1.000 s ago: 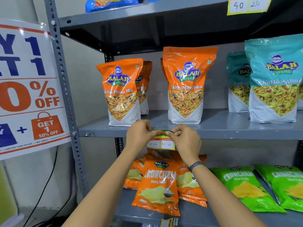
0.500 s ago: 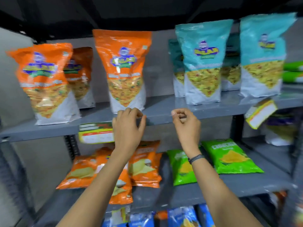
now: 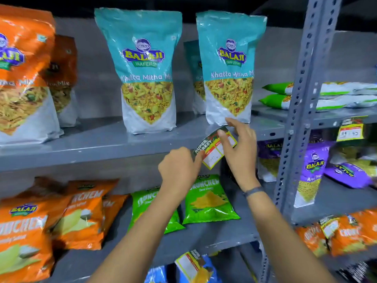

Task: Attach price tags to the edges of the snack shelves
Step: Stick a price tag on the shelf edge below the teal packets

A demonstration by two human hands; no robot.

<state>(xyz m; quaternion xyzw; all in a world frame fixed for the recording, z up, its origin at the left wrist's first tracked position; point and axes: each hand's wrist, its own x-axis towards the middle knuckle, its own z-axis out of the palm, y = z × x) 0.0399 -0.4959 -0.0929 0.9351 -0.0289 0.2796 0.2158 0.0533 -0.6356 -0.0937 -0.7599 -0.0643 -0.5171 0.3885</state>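
Observation:
A tilted price tag (image 3: 214, 150), green and yellow with white price boxes, is held at the front edge of the grey middle shelf (image 3: 91, 154), just below a teal snack pouch (image 3: 229, 68). My left hand (image 3: 179, 166) pinches its lower left corner. My right hand (image 3: 238, 144) holds its upper right part with thumb and fingers, the other fingers spread. Whether the tag sticks to the edge I cannot tell.
A second teal pouch (image 3: 145, 72) and orange pouches (image 3: 22, 78) stand on the middle shelf. Green packets (image 3: 208, 199) and orange packets (image 3: 81, 213) lie below. A perforated grey upright (image 3: 297, 111) stands right, with another tag (image 3: 349, 129) beyond. One tag (image 3: 188, 264) hangs lower down.
My view swung right from the orange pouches to the teal ones. Both hands left the first tag on the shelf edge and now hold a different tag further right.

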